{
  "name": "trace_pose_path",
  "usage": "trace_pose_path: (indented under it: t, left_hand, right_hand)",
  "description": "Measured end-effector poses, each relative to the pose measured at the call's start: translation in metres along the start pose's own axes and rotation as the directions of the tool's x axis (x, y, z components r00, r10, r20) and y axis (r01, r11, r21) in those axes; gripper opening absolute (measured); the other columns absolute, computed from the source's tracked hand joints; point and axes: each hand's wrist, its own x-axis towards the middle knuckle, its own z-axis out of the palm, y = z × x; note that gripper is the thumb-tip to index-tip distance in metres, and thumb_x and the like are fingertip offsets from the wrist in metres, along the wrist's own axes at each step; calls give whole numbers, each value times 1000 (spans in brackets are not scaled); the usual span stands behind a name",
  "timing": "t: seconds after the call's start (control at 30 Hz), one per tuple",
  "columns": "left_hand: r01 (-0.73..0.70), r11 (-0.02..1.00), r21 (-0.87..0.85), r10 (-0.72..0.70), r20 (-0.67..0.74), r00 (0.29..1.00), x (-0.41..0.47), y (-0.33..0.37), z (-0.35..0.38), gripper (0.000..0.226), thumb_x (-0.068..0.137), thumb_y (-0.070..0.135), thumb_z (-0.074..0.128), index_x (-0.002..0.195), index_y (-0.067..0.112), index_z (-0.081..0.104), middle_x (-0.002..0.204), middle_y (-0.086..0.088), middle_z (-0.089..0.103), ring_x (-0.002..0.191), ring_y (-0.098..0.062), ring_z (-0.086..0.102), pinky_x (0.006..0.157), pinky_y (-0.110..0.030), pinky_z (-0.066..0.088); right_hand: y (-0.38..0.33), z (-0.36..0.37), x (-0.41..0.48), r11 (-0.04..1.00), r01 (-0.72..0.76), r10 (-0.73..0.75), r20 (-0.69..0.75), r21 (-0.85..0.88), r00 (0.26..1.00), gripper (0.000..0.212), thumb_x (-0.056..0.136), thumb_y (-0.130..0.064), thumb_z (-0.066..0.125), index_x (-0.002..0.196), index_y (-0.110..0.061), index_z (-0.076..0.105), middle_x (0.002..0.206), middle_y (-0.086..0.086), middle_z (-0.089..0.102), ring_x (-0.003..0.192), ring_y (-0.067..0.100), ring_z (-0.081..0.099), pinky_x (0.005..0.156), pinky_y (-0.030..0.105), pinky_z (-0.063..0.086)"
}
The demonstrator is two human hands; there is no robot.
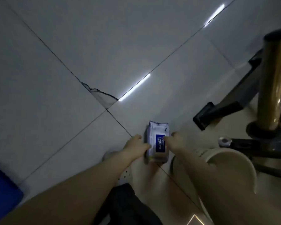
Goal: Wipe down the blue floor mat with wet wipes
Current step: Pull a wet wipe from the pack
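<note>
Cut off, covered and blurred parts

The blue floor mat is cut by the picture's left edge, and only one corner shows. The small print on the pack of wet wipes is blurred. The left hand and the right hand cover its sides, and their grip is unclear.

Wet wipes pack, flat on tiled floor; left hand grips its edge, right hand touches its blue label. Blue mat corner, lower left.

Wet wipes pack: white "BaiLi" on the blue label at the pack's middle, letters running sideways. Smaller print around the label on the pack is too blurred to read.
</note>
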Motion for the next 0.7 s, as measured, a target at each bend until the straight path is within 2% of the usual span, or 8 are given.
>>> trace_pose_path:
  t: [0.07,0.13,0.2,0.27,0.37,0.5,0.6,0.7]
  left_hand:
    - [9,1000,-7,-9,46,999,25,0,14,75,94,27,70,156,7,32,153,-11,46,136,-30,48,108,-30,41]
    - [49,996,-70,-42,107,993,51,-7,26,56,94,15,68,146,11,48,136,-2,57,125,-28,58,100,-25,44]
    - [92,987,-133,-67,182,981,69,-13,40,43,90,10,70,132,10,63,127,-9,68,111,-27,67,100,-36,53]
    - [110,966,-236,-55,227,972,88,-19,49,38,82,9,76,119,13,69,113,-12,74,103,-28,71,97,-45,57]
    - [160,926,-342,-64,276,959,104,-28,37,54,65,18,86,116,11,70,103,-12,77,95,-29,75,91,-50,59]
    - [140,921,-364,-16,323,946,94,-32,-12,71,57,34,97,119,14,71,102,-6,79,94,-25,76,93,-46,59]
    - [15,921,-389,75,215,974,66,-25,-77,63,62,45,93,116,23,70,100,-1,79,97,-24,75,98,-47,56]
    - [-160,908,-386,192,45,980,11,-18,-151,66,62,52,87,119,25,69,104,0,79,102,-25,74,103,-47,52]
  right_hand:
    - [12,7,21,994,-68,69,-8,82,998,55,100,-27,60,136,8,40,131,24,55,107,35,61,70,34,47]
    - [20,15,34,966,-159,156,32,202,987,62,101,-41,58,138,6,42,131,20,57,96,29,62,63,31,46]
    - [30,25,44,945,-206,193,77,253,978,57,101,-47,54,130,2,56,117,19,65,81,24,63,59,29,46]
    - [27,26,43,950,-189,175,78,248,981,50,100,-51,53,114,-4,65,102,17,68,78,26,64,64,31,50]
    - [18,28,40,952,-191,169,110,238,979,52,95,-63,52,96,-13,65,95,13,70,84,28,68,64,33,52]
    - [-17,32,20,986,-2,-23,147,166,989,55,91,-65,55,104,-14,70,95,10,76,87,28,73,69,34,56]
    - [-72,44,-7,973,200,-221,213,112,952,59,91,-66,53,106,-12,71,90,9,78,84,28,76,73,40,61]
    - [-139,60,-56,890,441,-455,272,115,848,62,93,-65,52,107,-9,73,93,10,78,85,29,76,74,41,61]
